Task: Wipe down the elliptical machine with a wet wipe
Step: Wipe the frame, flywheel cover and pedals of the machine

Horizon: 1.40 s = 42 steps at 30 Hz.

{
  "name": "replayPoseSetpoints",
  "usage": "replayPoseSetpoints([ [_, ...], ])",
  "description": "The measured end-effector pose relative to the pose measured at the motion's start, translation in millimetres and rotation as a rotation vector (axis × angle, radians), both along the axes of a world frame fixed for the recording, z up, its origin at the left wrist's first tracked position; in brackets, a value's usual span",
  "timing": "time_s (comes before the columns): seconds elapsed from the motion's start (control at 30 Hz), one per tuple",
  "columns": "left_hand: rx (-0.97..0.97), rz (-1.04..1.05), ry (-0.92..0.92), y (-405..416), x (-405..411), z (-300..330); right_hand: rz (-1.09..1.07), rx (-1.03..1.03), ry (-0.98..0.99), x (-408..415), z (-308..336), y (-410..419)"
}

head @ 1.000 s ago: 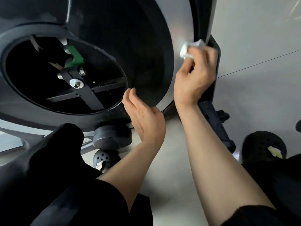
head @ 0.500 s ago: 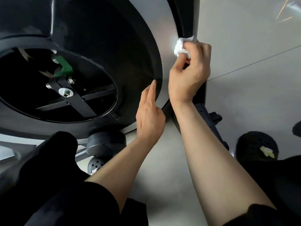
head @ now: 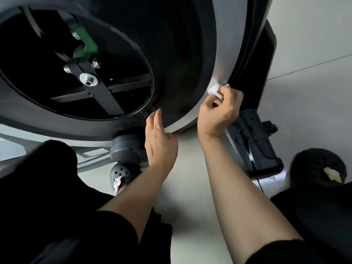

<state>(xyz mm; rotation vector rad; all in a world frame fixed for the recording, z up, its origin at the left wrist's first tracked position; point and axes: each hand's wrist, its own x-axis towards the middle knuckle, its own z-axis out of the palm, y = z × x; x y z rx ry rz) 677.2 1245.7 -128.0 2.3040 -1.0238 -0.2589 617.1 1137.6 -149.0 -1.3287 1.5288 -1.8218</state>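
Low down, right hand (head: pixel 219 113) presses wet wipe (head: pixel 216 90) against elliptical machine (head: pixel 219 54).

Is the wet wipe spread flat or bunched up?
Bunched up: the wet wipe shows as a crumpled wad pinched by the right hand against the silver housing.

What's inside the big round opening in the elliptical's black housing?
Inside the round opening in the black plastic housing: a black metal crank bar with a silver hex bolt, a thinner crossbar and a green plastic block. Everything deeper is too dark to see.
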Motion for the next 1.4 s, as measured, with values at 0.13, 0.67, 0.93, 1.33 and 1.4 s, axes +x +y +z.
replayPoseSetpoints([
  [0.13, -0.049, 0.028, -0.024, 13.7, 11.7, -3.7, 0.078, 0.12, 0.134, 22.1, -37.0, 24.0],
  [0.67, 0.106, -0.079, -0.302, 54.7, 89.2, 4.3, 0.142, -0.084, 0.105, 59.6, -10.1, 45.2],
  [0.93, 0.033, -0.148, -0.343, 63.1, 98.5, -10.1, 0.069, -0.331, 0.147, 72.6, 18.4, 34.3],
  [1.33, 0.124, 0.132, -0.094, 85.5, 110.8, -20.1, 0.259, -0.047, 0.142, 110.2, -20.2, 84.1],
  [1.4, 0.123, 0.173, -0.005, 78.7, 107.6, -21.4, 0.262, -0.098, 0.123, 108.6, -14.1, 81.9],
])
